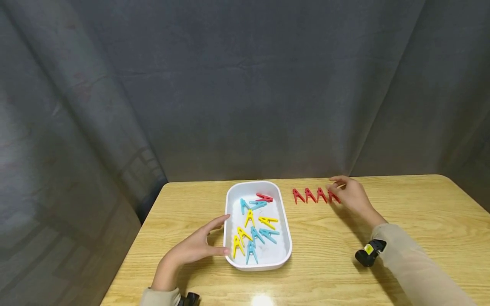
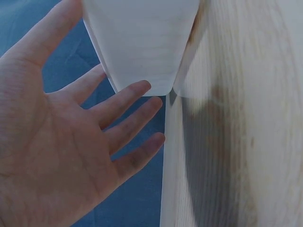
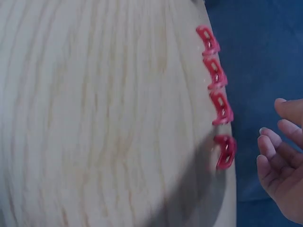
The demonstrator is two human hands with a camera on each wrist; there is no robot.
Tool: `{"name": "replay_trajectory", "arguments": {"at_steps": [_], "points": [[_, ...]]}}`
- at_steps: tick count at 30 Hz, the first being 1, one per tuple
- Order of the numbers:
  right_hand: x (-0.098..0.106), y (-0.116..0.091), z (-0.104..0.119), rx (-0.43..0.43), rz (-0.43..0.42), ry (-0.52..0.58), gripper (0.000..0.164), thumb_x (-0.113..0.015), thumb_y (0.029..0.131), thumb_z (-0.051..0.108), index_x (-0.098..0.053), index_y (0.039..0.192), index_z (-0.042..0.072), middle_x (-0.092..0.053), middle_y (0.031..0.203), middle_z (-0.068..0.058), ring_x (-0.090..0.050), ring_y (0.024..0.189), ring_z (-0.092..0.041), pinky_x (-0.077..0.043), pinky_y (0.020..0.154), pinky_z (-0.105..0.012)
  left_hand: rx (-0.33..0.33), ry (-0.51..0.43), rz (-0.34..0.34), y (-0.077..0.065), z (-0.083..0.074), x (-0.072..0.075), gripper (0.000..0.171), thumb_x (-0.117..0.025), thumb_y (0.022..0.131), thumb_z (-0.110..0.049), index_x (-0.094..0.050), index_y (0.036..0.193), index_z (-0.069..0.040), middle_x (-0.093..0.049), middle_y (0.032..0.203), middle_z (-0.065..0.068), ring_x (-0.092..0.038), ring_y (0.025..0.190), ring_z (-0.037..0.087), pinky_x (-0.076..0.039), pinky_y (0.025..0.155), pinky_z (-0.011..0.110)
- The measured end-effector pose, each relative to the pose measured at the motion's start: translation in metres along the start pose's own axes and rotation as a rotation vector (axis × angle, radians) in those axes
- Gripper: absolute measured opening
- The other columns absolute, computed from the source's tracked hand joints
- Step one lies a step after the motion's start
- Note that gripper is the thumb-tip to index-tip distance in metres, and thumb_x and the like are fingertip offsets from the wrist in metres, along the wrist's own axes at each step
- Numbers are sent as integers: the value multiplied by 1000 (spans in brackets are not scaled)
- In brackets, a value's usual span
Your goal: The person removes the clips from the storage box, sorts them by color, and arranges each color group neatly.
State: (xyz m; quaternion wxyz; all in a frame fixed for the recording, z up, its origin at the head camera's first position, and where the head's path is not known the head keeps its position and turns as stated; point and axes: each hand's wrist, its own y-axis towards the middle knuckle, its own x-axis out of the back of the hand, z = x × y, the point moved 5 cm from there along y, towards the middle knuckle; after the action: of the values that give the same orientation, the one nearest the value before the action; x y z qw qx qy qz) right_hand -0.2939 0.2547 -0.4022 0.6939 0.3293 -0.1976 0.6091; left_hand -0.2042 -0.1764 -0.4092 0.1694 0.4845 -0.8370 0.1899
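My left hand (image 1: 193,246) spreads thumb and fingers at the left side of a white tray (image 1: 273,256), touching its rim; in the left wrist view the fingers lie against the tray's outer wall (image 2: 142,42). Inside are one red clothespin (image 1: 264,197), several yellow clothespins (image 1: 249,216) and several light-blue clothespins (image 1: 251,251). Right of the tray, several red clothespins (image 1: 308,193) form a row. By the row's right end is my right hand (image 1: 354,197). In the right wrist view its loosely bent fingers hold nothing and stand apart from the end clothespin (image 3: 227,151).
The wooden table (image 1: 325,255) carries the tray and the row. A grey curtain (image 1: 245,106) hangs behind the table's far edge, close to the red row, and also along the left side.
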Motion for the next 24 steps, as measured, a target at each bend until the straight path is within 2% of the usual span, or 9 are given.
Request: {"name": "replay_trajectory", "arguments": {"at_steps": [10,24], "points": [[-11,-4,37,83,9,37,33,-69,94,14,-64,119,-6,-67,96,-17,-63,81,-28,-47,59,-27,6,7,-1,3,3,-1,87,-85,80,-26,-38,153,-20,-37,154,12,-30,141,39,-25,110,65],[-36,1,73,161,9,106,26,-72,91,10,-68,113,-3,-68,90,-12,-62,80,-27,-46,61,-25,-7,8,2,3,-2,0,88,-85,80,-23,-37,154,-19,-37,154,13,-30,141,40,-26,109,66]]}}
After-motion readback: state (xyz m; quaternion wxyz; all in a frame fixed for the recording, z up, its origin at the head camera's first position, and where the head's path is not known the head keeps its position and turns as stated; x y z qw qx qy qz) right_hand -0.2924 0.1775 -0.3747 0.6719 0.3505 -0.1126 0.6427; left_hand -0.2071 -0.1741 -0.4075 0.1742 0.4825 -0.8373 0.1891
